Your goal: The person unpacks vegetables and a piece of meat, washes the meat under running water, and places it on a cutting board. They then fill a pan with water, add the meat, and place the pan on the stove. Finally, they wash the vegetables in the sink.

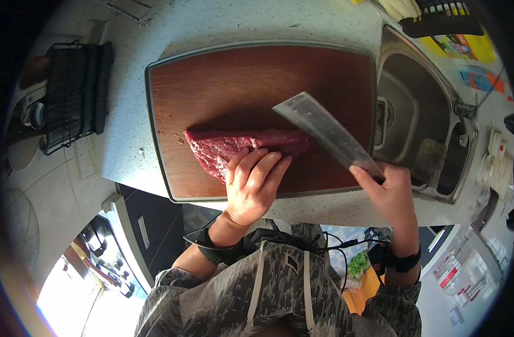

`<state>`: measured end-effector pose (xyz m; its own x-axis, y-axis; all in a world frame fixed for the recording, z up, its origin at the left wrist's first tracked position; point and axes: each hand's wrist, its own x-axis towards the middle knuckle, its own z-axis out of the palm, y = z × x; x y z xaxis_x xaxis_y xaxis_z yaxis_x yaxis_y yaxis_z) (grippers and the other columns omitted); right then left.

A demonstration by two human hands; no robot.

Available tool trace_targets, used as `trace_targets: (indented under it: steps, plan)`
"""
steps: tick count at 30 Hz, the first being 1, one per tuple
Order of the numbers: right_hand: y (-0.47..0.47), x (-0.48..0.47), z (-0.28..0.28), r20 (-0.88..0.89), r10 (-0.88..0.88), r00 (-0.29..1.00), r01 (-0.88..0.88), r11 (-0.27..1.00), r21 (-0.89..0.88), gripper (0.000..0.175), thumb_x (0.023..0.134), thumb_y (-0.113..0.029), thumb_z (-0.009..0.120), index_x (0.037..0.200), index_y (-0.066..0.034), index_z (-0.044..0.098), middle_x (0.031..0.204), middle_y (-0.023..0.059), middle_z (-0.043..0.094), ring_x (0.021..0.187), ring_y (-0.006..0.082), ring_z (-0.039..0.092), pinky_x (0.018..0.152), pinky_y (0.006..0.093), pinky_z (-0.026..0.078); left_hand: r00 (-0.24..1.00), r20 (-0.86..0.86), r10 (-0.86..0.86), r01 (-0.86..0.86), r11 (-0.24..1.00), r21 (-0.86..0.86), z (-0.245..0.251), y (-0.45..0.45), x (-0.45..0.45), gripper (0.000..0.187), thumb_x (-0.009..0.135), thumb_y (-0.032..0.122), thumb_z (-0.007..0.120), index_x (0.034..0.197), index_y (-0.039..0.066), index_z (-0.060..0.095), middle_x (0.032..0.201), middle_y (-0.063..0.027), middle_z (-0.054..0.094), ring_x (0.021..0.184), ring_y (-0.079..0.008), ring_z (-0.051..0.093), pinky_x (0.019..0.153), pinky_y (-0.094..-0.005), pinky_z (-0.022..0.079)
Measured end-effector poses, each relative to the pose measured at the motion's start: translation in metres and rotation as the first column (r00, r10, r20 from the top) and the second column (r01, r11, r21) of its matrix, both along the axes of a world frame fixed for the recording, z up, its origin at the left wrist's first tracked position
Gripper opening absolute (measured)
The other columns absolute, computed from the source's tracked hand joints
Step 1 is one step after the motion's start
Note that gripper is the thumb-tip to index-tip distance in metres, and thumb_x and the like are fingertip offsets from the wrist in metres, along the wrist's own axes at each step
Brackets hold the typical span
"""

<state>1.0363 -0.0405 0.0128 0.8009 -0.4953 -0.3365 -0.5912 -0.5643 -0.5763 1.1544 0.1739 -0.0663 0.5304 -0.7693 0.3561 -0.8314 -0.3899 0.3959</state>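
A slab of raw red meat [215,147] lies on a brown cutting board [248,84] with a dark rim. The fingers of my left hand [253,181] rest on the meat's near side, bent over its top. My right hand [385,189] grips the handle of a wide-bladed kitchen knife [328,130]. Its blade points up and left, with its middle just past the right end of the meat; whether the two touch I cannot tell. Small meat scraps [179,139] lie on the board left of the slab.
Right of the board is a stainless steel sink [412,97] with a faucet [465,110] at its far side. A black dish rack [67,97] stands at the left. The speckled countertop [189,25] runs behind the board. Black cables [345,244] hang near my waist.
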Motion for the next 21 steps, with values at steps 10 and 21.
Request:
trace_targets:
  steps: [10, 21]
  plan:
    - [0.006, 0.009, 0.001, 0.128, 0.034, 0.991, -0.025, 0.997, -0.073, 0.018, 0.079, -0.022, 0.069, 0.079, -0.0046, 0.07, 0.057, 0.0103, 0.06, 0.046, 0.0214, 0.058, 0.044, 0.0295, 0.042, 0.999, 0.05, 0.017, -0.018, 1.0, 0.021, 0.002, -0.035, -0.016, 0.031, 0.071, 0.012, 0.068, 0.101, 0.013, 0.068, 0.111, 0.0012, 0.057, 0.103, -0.0154, 0.051, 0.091, -0.0363, 0.038]
    - [-0.014, 0.014, 0.001, -0.04, 0.12, 0.992, -0.122, 0.99, -0.066, 0.023, 0.082, -0.027, 0.066, 0.077, -0.0048, 0.07, 0.053, 0.0099, 0.057, 0.045, 0.0231, 0.056, 0.044, 0.0322, 0.041, 0.999, 0.043, -0.013, 0.013, 1.0, -0.007, -0.005, -0.03, -0.01, 0.035, 0.072, 0.009, 0.063, 0.106, 0.011, 0.066, 0.11, 0.0002, 0.056, 0.102, -0.0162, 0.051, 0.089, -0.0329, 0.039]
